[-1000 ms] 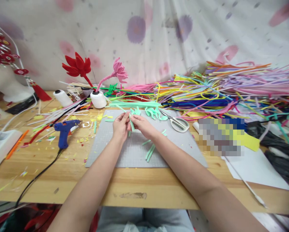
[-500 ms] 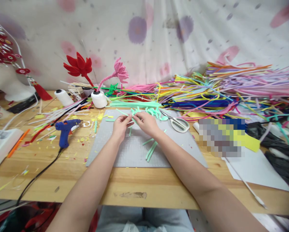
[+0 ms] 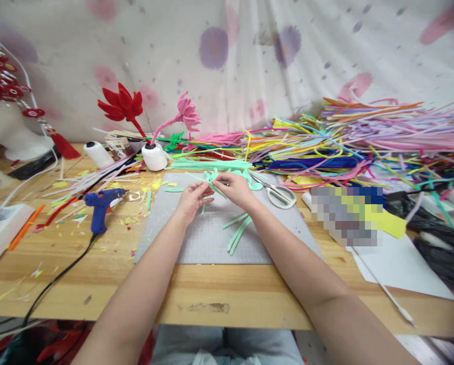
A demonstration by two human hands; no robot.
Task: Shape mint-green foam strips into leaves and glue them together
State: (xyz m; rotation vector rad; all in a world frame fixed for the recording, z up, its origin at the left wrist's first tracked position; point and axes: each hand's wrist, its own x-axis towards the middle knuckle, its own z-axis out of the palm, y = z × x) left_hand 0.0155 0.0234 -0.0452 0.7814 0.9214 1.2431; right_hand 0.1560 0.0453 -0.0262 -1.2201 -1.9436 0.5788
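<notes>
two bare hands at work above a grey cutting mat (image 3: 196, 249). the left hand (image 3: 192, 204) pinches a mint-green chenille stem (image 3: 220, 192) between thumb and fingertips; the right hand (image 3: 233, 188) grips the same stem close by — the exact contact is partly hidden by the fingers. the stem lies over the far half of the mat, near curled mint-green pieces (image 3: 256, 186). scissors (image 3: 282, 196) rest at the mat's far right; loose cut stems (image 3: 236, 237) lie nearer the person. left of the mat — a blue glue gun (image 3: 100, 209) on the wooden table (image 3: 250, 296).
</notes>
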